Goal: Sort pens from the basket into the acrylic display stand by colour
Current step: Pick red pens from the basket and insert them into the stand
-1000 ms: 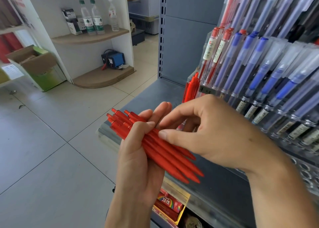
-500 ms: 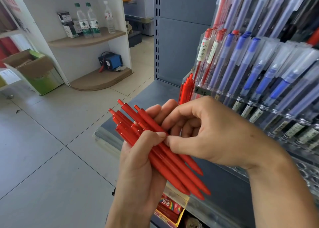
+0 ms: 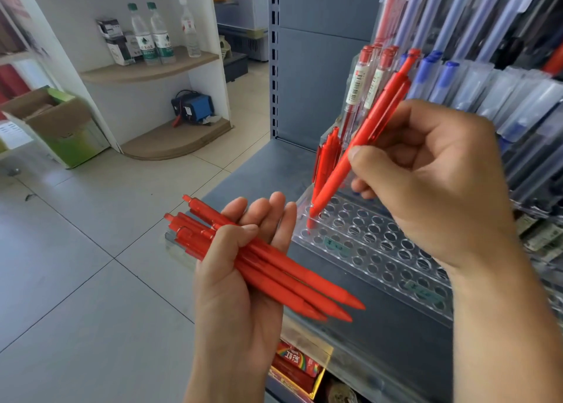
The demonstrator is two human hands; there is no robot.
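At far left an open cardboard box with green sides (image 3: 58, 125) sits on the tiled floor, and clear plastic water bottles (image 3: 152, 34) stand on a curved wooden shelf (image 3: 149, 70) above a blue box-shaped device (image 3: 193, 107). Nearer the middle, the left hand (image 3: 240, 268) lies palm up, its thumb and fingers curled round a bundle of solid red click pens (image 3: 265, 262) whose tips point to the lower right. Beside it the clear acrylic display stand with rows of round holes (image 3: 374, 244) rests on a grey metal shelf (image 3: 396, 326). The right hand (image 3: 438, 183) pinches a single red click pen (image 3: 359, 137) between thumb and fingers, tilted, its tip at a hole on the stand's left edge, just beside red pens already standing in the stand (image 3: 327, 158). Behind stand clear-barrelled pens with red caps (image 3: 365, 79) and blue-capped pens (image 3: 435, 73).
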